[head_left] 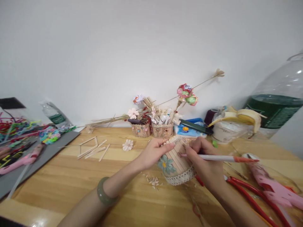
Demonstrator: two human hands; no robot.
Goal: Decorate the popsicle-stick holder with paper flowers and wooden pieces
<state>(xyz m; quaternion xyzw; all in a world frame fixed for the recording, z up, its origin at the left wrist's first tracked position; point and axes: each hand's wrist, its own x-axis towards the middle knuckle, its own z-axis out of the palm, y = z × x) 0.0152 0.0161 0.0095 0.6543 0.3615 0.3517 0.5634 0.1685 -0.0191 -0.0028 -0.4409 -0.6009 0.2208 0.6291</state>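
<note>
A small container made of wooden craft sticks (pixel 176 156) is tilted on its side above the table, with a lace band (pixel 182 177) around its lower end and a blue-green flower with a yellow centre (pixel 166 164) on its side. My left hand (pixel 155 151) is closed around its far left edge, thumb on the sticks. In my right hand (pixel 204 160) is a white marker pen with an orange end (pixel 219 157). Its other end reaches the container's side; my fingers partly hide whether the tip touches.
Loose sticks (pixel 94 149), a pale flower (pixel 127 145) and wood scraps (pixel 153 181) lie on the table. Behind stand decorated pots (pixel 140 130). Red-handled pliers (pixel 253 195) and a pink glue gun (pixel 267 183) are at right, near a large bottle (pixel 276 94); a grey board (pixel 63 145) is left.
</note>
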